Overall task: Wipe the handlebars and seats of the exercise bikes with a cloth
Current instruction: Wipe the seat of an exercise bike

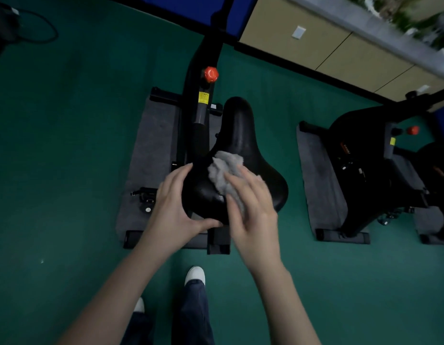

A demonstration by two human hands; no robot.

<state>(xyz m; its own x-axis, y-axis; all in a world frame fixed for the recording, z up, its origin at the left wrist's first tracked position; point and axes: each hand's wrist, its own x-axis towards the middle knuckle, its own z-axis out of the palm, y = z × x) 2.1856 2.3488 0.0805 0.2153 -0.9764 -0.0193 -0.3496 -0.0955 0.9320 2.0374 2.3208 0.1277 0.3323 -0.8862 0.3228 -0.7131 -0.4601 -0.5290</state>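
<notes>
1. The right hand (251, 205) lies flat on a crumpled grey cloth (224, 170), its fingers straight and spread, pressing the cloth onto the wide rear part of a black bike saddle (238, 135).
2. The left hand (173, 207) grips the saddle's rear left edge, fingers curled over the side and thumb hooked under the back rim.
3. The saddle belongs to the nearer exercise bike (203, 78), whose black frame runs away from the saddle's nose toward the top of the view.
4. On that frame sits a red-orange adjustment knob (211, 74), and just below it a yellow warning label (203, 97); its print is too small to read.
5. The bike stands on a grey floor mat (151, 135) laid over a green floor (66, 158).
6. To the right, well apart, a second exercise bike (365, 150) stands on its own grey mat, with a small red knob (414, 130) and orange lettering on the frame that is too blurred to read.
7. Beige cabinet panels (315, 38) run along the far side.
8. Below, the person's white shoe (195, 275) and dark trouser legs show.
</notes>
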